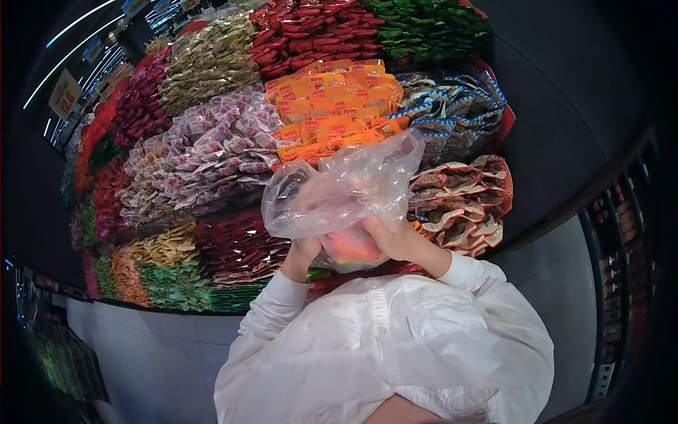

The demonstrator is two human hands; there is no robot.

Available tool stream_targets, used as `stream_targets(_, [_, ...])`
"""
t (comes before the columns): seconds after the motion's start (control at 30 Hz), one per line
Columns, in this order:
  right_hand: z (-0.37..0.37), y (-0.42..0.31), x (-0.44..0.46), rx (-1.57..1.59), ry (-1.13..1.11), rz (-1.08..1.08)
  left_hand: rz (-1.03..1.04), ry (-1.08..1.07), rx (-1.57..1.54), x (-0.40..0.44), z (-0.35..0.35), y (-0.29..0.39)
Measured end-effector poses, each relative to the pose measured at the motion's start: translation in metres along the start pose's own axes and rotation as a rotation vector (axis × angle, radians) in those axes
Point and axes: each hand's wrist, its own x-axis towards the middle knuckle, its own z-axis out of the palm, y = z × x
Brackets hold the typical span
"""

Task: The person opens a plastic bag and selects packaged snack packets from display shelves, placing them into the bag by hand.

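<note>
A clear plastic bag (378,169) is held in front of my chest, its upper part puffed out and crumpled. Red, orange and yellow items (353,246) show blurred through its lower part; their kind cannot be made out. My left hand (304,251) is closed on the bag's left side, its fingers partly hidden by the plastic. On the opposite side my right hand (392,239) grips the bag, thumb toward the middle. Just beyond the bag lie rows of orange packets (328,106).
A sloping display holds heaped packets: red (318,35), green (427,28), pale purple (212,134) and dark ones with blue-white edges (452,106). Red-and-cream bags (462,201) lie at right. A price sign (66,94) stands at upper left. Stocked shelves (614,283) line the right side.
</note>
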Motion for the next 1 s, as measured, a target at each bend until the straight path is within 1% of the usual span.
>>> stream_targets(0.07, [-0.002,0.002,0.010,-0.176,-0.049,0.008,-0.010,-0.031,0.064,0.005,-0.011,-0.009])
stream_targets(0.1, [-0.001,0.004,0.009,-0.251,-0.042,0.063,-0.021,-0.036,0.085,0.004,-0.018,-0.016])
stream_targets(0.13, [0.000,0.008,0.011,-0.252,-0.046,0.057,-0.032,-0.041,0.107,0.003,-0.025,-0.023])
stream_targets(0.2, [0.004,0.019,0.014,-0.494,0.041,-0.005,0.188,0.007,0.485,0.003,-0.028,-0.027])
stream_targets(0.23, [0.004,0.023,0.015,-0.443,0.048,0.046,0.151,0.023,0.316,0.004,-0.018,-0.018])
stream_targets(0.27, [0.004,0.025,0.017,-0.443,0.042,0.043,0.152,0.029,0.316,0.002,-0.021,-0.018])
stream_targets(0.3, [0.004,0.027,0.019,-0.394,0.040,0.060,0.019,0.047,0.268,-0.003,-0.025,-0.019])
stream_targets(0.37, [0.004,0.028,0.019,-0.349,0.043,0.091,-0.012,-0.095,0.580,-0.019,-0.054,-0.043])
stream_targets(0.4, [0.004,0.028,0.018,-0.359,0.035,0.094,-0.017,-0.101,0.573,-0.017,-0.050,-0.041])
stream_targets(0.47, [0.004,0.029,0.018,-0.375,0.027,0.102,-0.092,0.042,0.380,-0.010,-0.036,-0.029])
stream_targets(0.5, [0.004,0.029,0.018,-0.362,0.016,0.079,-0.094,0.038,0.374,-0.009,-0.033,-0.027])
stream_targets(0.57, [0.001,0.027,0.018,-0.353,0.007,0.059,0.084,0.005,0.608,-0.007,-0.030,-0.022])
stream_targets(0.6, [-0.001,0.022,0.017,-0.380,-0.008,0.046,0.084,0.000,0.604,-0.007,-0.027,-0.017])
stream_targets(0.67, [-0.003,0.020,0.015,-0.410,-0.022,0.032,-0.158,0.061,0.267,-0.012,-0.022,-0.009])
stream_targets(0.7, [-0.005,0.020,0.013,-0.353,-0.041,0.000,-0.036,-0.033,0.450,-0.013,-0.029,-0.014])
stream_targets(0.73, [-0.006,0.021,0.012,-0.296,-0.061,-0.033,-0.035,-0.032,0.449,-0.017,-0.030,-0.017])
stream_targets(0.77, [-0.005,0.019,0.012,-0.297,-0.062,-0.033,-0.044,0.012,0.404,-0.021,-0.030,-0.020])
stream_targets(0.8, [-0.005,0.016,0.011,-0.196,-0.078,-0.044,-0.053,0.055,0.358,-0.024,-0.028,-0.019])
stream_targets(0.87, [-0.004,0.007,0.011,-0.050,-0.108,-0.063,-0.064,0.053,0.354,-0.033,-0.041,-0.038])
stream_targets(0.93, [-0.006,-0.003,0.015,-0.022,-0.115,-0.068,-0.086,0.020,0.360,-0.025,-0.045,-0.043])
stream_targets(1.0, [-0.007,-0.011,0.019,-0.064,-0.099,-0.070,-0.117,-0.026,0.359,-0.018,-0.047,-0.042])
